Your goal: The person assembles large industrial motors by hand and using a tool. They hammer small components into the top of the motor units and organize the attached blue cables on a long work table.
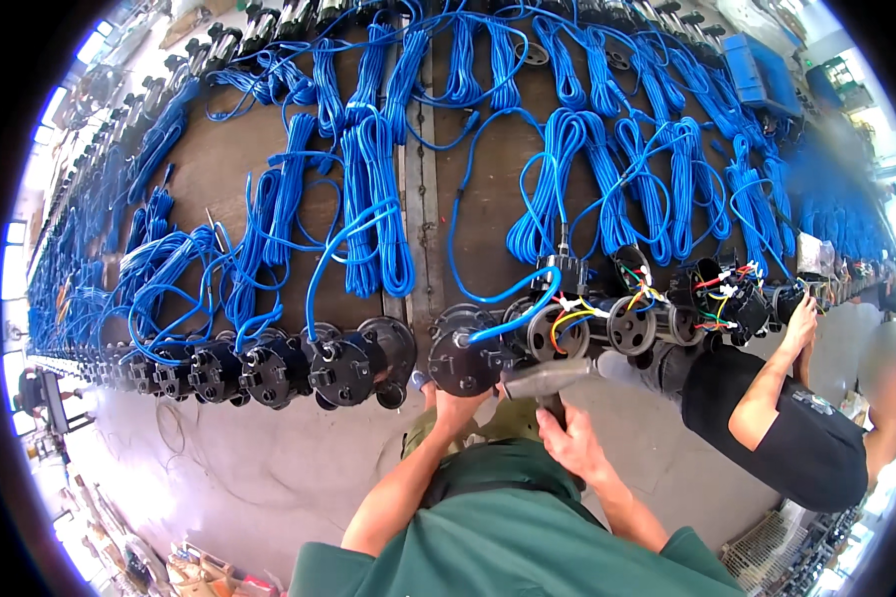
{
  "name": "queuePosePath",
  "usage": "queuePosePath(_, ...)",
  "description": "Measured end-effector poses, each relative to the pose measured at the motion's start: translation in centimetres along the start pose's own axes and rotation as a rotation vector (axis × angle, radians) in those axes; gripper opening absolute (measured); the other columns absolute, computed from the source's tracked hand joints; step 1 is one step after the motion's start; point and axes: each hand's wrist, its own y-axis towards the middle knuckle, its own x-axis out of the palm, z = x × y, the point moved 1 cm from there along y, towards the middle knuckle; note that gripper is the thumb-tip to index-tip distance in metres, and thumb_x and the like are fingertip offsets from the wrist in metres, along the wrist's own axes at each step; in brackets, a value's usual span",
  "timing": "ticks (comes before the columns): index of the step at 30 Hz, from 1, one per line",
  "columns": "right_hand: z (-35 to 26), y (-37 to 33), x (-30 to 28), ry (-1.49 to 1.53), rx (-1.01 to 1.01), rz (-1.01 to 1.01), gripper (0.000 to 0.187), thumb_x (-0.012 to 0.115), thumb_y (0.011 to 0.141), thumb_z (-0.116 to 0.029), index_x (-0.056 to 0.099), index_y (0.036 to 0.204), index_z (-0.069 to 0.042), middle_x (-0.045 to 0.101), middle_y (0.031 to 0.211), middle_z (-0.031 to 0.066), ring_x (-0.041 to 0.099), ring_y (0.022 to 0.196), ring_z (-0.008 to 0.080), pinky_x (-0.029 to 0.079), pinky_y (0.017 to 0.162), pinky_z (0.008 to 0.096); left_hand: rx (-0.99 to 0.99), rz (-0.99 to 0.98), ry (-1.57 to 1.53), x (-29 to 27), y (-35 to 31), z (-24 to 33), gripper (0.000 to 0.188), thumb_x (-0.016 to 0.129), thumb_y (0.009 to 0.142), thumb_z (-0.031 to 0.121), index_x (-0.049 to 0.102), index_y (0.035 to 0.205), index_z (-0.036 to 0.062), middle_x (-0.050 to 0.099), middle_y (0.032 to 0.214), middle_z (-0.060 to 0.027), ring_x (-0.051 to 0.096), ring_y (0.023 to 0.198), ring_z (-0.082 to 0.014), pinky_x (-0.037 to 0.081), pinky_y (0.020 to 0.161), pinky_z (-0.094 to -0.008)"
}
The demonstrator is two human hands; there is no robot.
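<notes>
1. Your left hand [458,410] is partly hidden: its fingers pass under the near edge of the black housing [465,366], so whether they pinch or lie flat, I cannot tell.
2. Your right hand [574,443] is closed around the handle of a hammer [548,378], covering the lower handle. The hammer head overlaps the housing's right edge; contact cannot be confirmed.
3. A co-worker [796,428] on the right has a blurred head; a blurred patch also obscures cables at far right.
4. The housing is round, dark and flat-faced, with small raised fittings. A thick blue cable [513,325] leaves its face and curves right.
5. It sits at the near edge of the brown table [498,204], in front of you, between capped housings on the left and open, wired ones on the right.
</notes>
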Motion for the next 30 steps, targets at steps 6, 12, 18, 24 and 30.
queuePosePath(6, -2.4, -0.9, -2.2, -0.076, -0.177, 0.105, 0.028, 0.068, 0.102, -0.026, 0.061, 0.093, -0.001, 0.059, 0.065, 0.0033, 0.056, 0.057, 0.0120, 0.045, 0.053, 0.0327, -0.315, -0.058, -0.020, -0.5, -0.4, -1.7, 0.075, 0.091, 0.075, 0.029, 0.054, 0.134, 0.0018, 0.071, 0.117, -0.0141, 0.071, 0.106, -0.0243, 0.057, 0.089, -0.0408)
queuePosePath(12, -2.6, -2.3, -1.6, -0.499, -0.646, 0.323, 0.023, 0.072, 0.093, -0.022, 0.072, 0.102, -0.001, 0.071, 0.078, 0.0131, 0.069, 0.066, 0.0308, 0.054, 0.061, 0.0379, -0.362, -0.032, 0.046, -6.1, -2.6, 3.7, 0.097, 0.095, 0.068, 0.032, 0.041, 0.141, -0.0016, 0.067, 0.106, -0.0168, 0.069, 0.092, -0.0289, 0.057, 0.085, -0.0425)
queuePosePath(18, 1.2, 0.4, -0.2, -0.687, -0.905, 0.249, 0.017, 0.075, 0.073, -0.009, 0.062, 0.084, -0.003, 0.060, 0.068, 0.0120, 0.064, 0.059, 0.0337, 0.049, 0.055, 0.0418, -0.226, -0.055, 0.184, -1.3, -0.3, 2.5, 0.068, 0.088, 0.076, 0.041, 0.066, 0.129, 0.0048, 0.078, 0.105, -0.0189, 0.076, 0.097, -0.0345, 0.058, 0.086, -0.0433)
queuePosePath(24, 3.2, 0.3, 0.7, -0.594, -0.864, 0.279, 0.010, 0.068, 0.076, -0.003, 0.059, 0.078, -0.008, 0.053, 0.067, 0.0121, 0.052, 0.057, 0.0319, 0.040, 0.053, 0.0457, -0.095, 0.048, 0.084, -0.7, 0.1, 2.3, 0.054, 0.086, 0.077, 0.029, 0.068, 0.124, 0.0064, 0.073, 0.111, -0.0152, 0.069, 0.098, -0.0347, 0.056, 0.087, -0.0464)
queuePosePath(30, 3.4, 0.2, -0.1, -0.597, -0.853, 0.309, 0.010, 0.070, 0.076, -0.008, 0.061, 0.081, -0.006, 0.056, 0.069, 0.0137, 0.052, 0.057, 0.0339, 0.040, 0.052, 0.0467, -0.257, 0.014, -0.025, -3.2, -1.5, 2.4, 0.079, 0.091, 0.072, 0.028, 0.049, 0.134, 0.0031, 0.062, 0.120, -0.0183, 0.063, 0.105, -0.0339, 0.053, 0.091, -0.0450)
